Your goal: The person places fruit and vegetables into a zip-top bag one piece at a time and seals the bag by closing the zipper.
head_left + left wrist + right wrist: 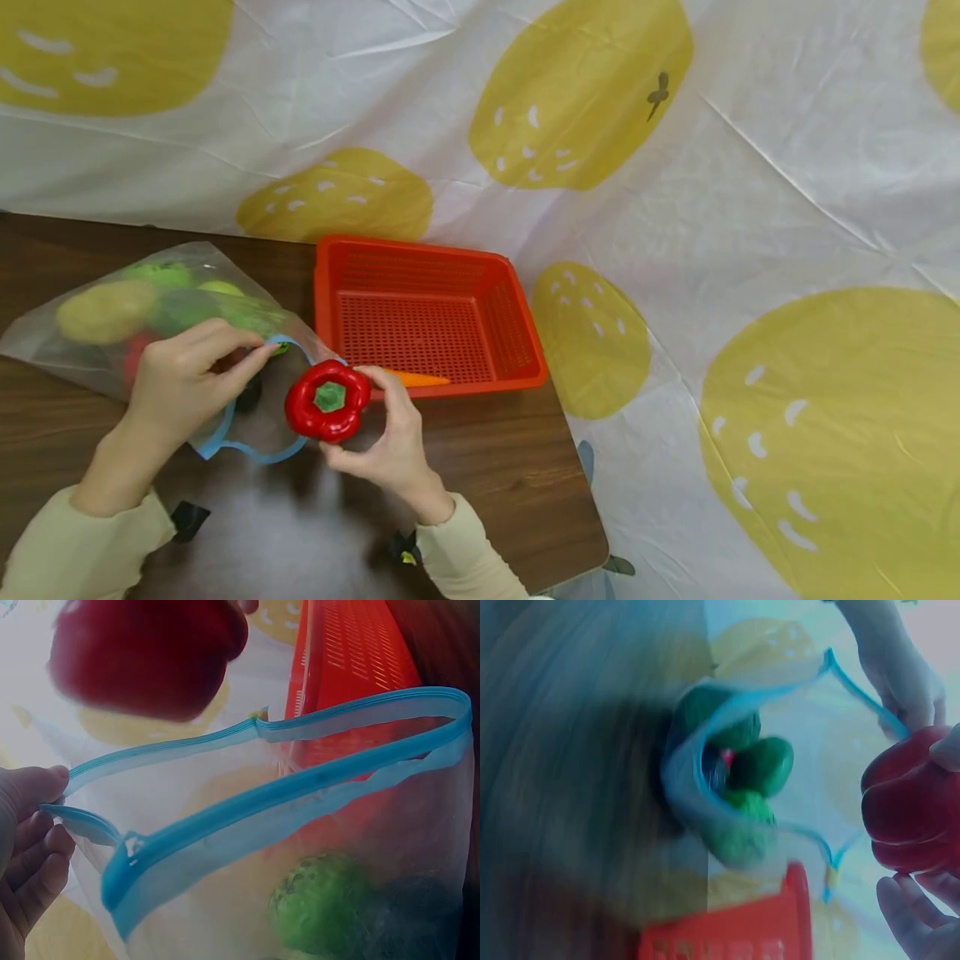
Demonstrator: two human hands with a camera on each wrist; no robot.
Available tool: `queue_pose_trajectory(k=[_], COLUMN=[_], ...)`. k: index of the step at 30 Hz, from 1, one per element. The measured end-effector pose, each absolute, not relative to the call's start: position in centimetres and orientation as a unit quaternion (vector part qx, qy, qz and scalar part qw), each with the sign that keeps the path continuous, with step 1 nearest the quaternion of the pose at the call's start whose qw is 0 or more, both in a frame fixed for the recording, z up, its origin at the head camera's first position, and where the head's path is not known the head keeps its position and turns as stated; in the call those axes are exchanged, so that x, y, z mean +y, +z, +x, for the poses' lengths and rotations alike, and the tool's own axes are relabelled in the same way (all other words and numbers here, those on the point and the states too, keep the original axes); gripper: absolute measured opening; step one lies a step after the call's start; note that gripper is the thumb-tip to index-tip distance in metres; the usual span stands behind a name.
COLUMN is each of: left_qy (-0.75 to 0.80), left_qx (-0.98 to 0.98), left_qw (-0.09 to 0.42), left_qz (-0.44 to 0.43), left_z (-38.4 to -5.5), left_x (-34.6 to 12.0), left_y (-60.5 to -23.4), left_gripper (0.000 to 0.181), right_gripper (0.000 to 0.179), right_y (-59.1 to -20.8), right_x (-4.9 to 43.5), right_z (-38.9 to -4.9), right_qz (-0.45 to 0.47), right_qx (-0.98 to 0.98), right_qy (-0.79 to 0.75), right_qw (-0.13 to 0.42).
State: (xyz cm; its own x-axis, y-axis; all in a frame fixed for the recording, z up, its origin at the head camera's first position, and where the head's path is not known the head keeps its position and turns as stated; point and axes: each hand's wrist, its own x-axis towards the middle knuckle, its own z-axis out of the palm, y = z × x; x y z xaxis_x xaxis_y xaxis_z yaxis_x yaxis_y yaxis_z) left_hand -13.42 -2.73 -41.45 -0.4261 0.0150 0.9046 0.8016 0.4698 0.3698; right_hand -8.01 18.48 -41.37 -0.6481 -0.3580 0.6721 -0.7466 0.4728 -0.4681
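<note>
A red bell pepper (306, 414) with a green centre is gripped between the thumb and fingers of my right hand (390, 433), at the mouth of a clear zip bag (45, 333). My left hand (183, 371) pinches the bag's blue zip rim (292, 784), which stands open. Inside the bag lie a yellowish potato-like piece (108, 311), a bumpy green piece (319, 900) and other green and red pieces, blurred by the plastic. In the right wrist view the pepper (911, 802) is beside the opening, apart from the bag's contents.
A red plastic basket (431, 250) with perforated sides stands behind and right of the bag. An orange carrot-like piece (416, 379) lies in it along the near wall. The brown table (517, 467) ends at the right, against a white curtain (465, 217) with yellow fruit prints.
</note>
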Motion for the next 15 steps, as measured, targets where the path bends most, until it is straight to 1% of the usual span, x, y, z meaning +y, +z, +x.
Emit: queue_pose_trajectory(k=[8,15], left_qy=[-0.424,-0.422], left_qx=[-0.731,-0.735], left_qw=[0.452,0.445], left_qz=[-0.287,-0.288], left_z=[-13.3,-13.3], left_x=[-2.9,-2.9], left_y=[-41.3,-41.4], left_gripper=[0.057,0.058], right_gripper=[0.073,0.081], right_y=[-43.1,-46.7], right_x=[15.7,15.3], right_z=[-7.4,-8.2], right_qz=[0.316,0.289], right_qx=[-0.809,-0.811], right_qy=[0.437,0.456], right_qw=[0.233,0.225])
